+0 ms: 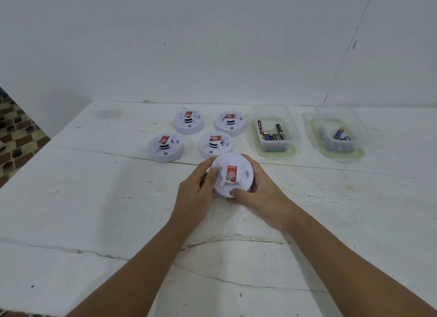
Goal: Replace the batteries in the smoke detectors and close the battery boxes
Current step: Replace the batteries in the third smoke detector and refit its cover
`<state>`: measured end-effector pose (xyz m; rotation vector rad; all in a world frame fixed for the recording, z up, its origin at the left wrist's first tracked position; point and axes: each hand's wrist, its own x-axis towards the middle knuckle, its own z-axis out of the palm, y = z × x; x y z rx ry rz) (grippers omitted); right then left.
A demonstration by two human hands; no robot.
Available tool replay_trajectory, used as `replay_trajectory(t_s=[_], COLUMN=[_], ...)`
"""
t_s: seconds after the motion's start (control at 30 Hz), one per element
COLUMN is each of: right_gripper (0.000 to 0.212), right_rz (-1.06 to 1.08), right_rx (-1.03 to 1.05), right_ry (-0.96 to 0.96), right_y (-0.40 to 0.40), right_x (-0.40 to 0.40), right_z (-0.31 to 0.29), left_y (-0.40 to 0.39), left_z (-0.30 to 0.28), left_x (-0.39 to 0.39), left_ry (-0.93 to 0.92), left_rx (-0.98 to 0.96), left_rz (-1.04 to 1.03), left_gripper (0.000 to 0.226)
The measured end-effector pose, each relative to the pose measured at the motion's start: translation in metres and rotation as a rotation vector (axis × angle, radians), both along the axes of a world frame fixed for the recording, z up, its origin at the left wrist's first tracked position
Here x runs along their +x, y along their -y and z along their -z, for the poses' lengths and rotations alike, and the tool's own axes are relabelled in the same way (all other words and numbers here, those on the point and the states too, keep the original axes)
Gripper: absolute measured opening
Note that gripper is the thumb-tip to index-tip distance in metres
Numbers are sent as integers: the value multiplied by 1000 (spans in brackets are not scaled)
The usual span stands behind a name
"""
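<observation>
- A white smoke detector (233, 174) sits at the middle of the white table (94, 210), face up, with a red sticker on its raised centre; both hands are on it.
- The left hand (197, 193) holds the detector from 9 o'clock, its fingers curled round the rim and the thumb laid along the top edge.
- The right hand (262, 198) holds it from 3 to 5 o'clock, the fingers wrapped behind the far side and the thumb pressing the near rim at about 6 o'clock.
- Whether the detector rests on the table or is lifted just off it cannot be told.
- Four more detectors lie face up beyond the held one: one just beside it at 12 o'clock (215, 144), one at 10 o'clock (166, 147), and two farther back at 11 o'clock (188, 122) and 12 o'clock (229, 123).
- At 1 o'clock from the held detector stands a clear plastic box (275, 132) on a green lid, with several batteries (272, 134) inside, lying and leaning in a loose heap.
- At 2 o'clock, well apart from the first, stands a second clear box (338, 137) on its green lid, holding a few batteries (340, 134), one of them blue and yellow.
- A white wall (212, 44) rises behind the table.
</observation>
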<state>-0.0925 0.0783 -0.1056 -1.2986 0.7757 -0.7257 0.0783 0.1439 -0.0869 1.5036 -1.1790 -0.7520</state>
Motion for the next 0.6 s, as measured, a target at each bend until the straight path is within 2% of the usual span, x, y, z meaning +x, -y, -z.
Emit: replay_trajectory(t_s=[0.23, 0.33, 0.47, 0.6], right_gripper=[83, 88, 79, 79], right_rz=[1, 6, -9, -24], right_rx=[-26, -23, -52, -70], right_ry=[1, 2, 20, 11], right_y=[-2, -3, -3, -3], right_x=[-1, -1, -1, -2], right_z=[-1, -2, -2, -4], left_y=[0, 0, 0, 0], left_z=[1, 1, 1, 1], left_x=[0, 0, 0, 0], left_ry=[3, 14, 10, 26], left_rx=[-1, -1, 3, -1], left_rz=[0, -1, 0, -5], left_gripper=[31, 32, 31, 32])
